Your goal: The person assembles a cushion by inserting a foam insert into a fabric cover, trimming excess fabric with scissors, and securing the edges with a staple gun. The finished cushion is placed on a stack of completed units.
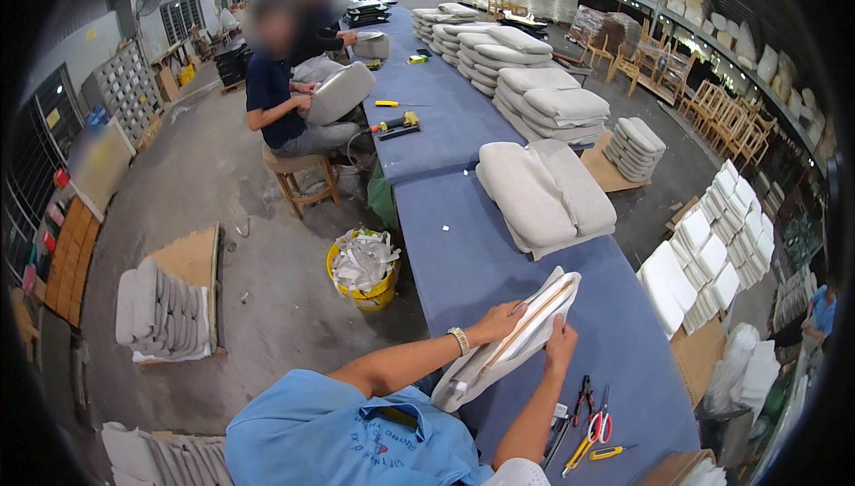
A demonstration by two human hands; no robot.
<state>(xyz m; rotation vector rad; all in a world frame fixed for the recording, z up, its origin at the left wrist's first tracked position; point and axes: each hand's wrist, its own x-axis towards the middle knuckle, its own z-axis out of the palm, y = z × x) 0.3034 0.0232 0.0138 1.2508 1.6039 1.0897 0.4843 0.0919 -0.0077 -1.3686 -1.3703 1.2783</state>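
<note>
A light grey upholstered seat pad (476,368) stands tilted on its edge over the near part of the blue-covered table (614,326). Its underside, with a strip of bare wood showing, faces up between my hands. My left hand (499,322) is closed round the pad's upper left edge, fingers curled over the rim. Opposite it, my right hand (560,344) grips the right edge. Close to my right forearm lie red-handled pliers (583,400), scissors (604,424), a yellow cutter knife (579,456) and a small yellow-handled tool (608,453).
Finished-looking grey pads (548,197) are stacked ahead on the table, with more stacks (552,99) beyond. A yellow nail or staple gun (398,125) lies farther along. Left of the table stands a yellow bucket (381,295) of fabric scraps. Two people (289,112) work at the far left side.
</note>
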